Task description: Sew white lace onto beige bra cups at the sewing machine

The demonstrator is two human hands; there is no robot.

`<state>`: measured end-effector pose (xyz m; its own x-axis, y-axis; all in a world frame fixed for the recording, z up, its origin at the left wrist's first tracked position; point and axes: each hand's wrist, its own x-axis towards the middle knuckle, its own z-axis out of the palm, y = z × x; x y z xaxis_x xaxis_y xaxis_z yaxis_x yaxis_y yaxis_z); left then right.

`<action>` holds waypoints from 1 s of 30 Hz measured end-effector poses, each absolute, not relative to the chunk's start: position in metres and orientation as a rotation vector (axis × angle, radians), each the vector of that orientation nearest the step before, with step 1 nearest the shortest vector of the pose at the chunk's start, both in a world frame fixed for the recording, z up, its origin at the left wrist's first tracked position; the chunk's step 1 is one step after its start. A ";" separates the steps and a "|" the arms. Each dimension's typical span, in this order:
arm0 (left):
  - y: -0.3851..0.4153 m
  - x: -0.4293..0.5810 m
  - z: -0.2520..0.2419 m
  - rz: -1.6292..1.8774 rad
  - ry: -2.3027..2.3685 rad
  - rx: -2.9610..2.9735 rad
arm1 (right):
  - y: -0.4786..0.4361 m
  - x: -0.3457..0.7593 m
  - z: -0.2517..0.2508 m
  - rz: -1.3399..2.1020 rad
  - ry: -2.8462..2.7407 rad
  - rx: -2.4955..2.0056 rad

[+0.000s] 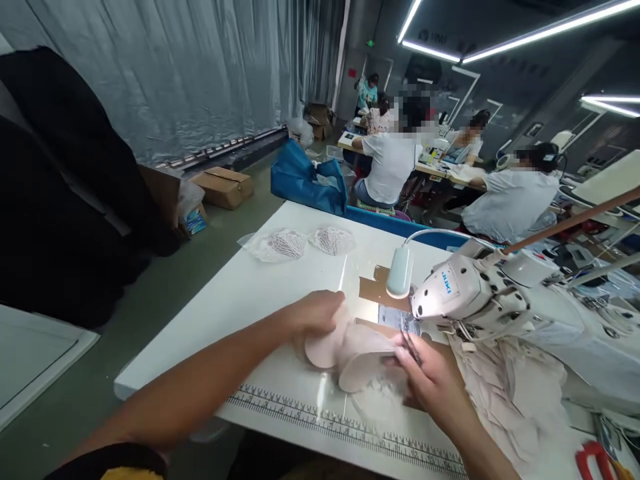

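Pale pink moulded bra cups hang between my two hands over the white sewing table. My left hand is closed on the upper left edge of the cups. My right hand pinches their right side, and a thin dark tool, perhaps tweezers or snips, lies along its fingers. Sheer pale fabric shows below the cups, partly blurred. Right of my hands stands a white sewing machine, its needle area beside a heap of pale fabric pieces.
Two lace cup pieces lie at the table's far side. A lamp bends over the machine bed. A printed ruler runs along the front edge; red-handled scissors rest at lower right. Beyond are a blue bag and several seated co-workers.
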<state>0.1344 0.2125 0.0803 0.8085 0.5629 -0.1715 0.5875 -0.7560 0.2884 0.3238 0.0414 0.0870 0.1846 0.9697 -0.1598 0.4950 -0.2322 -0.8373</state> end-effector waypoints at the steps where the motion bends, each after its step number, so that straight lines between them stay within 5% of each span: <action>1: 0.219 0.119 0.084 -0.099 0.915 2.667 | 0.057 0.314 0.086 1.000 -1.381 -1.732; 4: 0.244 0.079 0.106 0.026 1.105 2.694 | 0.110 0.290 0.082 0.918 -1.425 -1.495; 10: 0.314 0.049 0.135 0.894 1.590 2.814 | 0.224 0.278 0.078 0.304 -1.588 -1.248; 18: 0.338 0.057 0.054 0.160 1.550 2.578 | 0.253 0.294 0.032 0.329 -1.976 -1.510; 26: 0.314 0.066 0.067 0.130 1.536 2.658 | 0.132 0.313 0.065 0.412 -2.215 -1.420; 30: 0.261 0.094 0.079 0.315 1.092 2.729 | 0.054 0.337 0.070 0.424 -2.269 -1.446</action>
<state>0.0937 0.2610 0.0786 0.7069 0.6959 0.1267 0.6567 -0.7122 0.2482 0.3369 0.0536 0.0700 -0.3746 0.9097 0.1792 0.7834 0.4140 -0.4636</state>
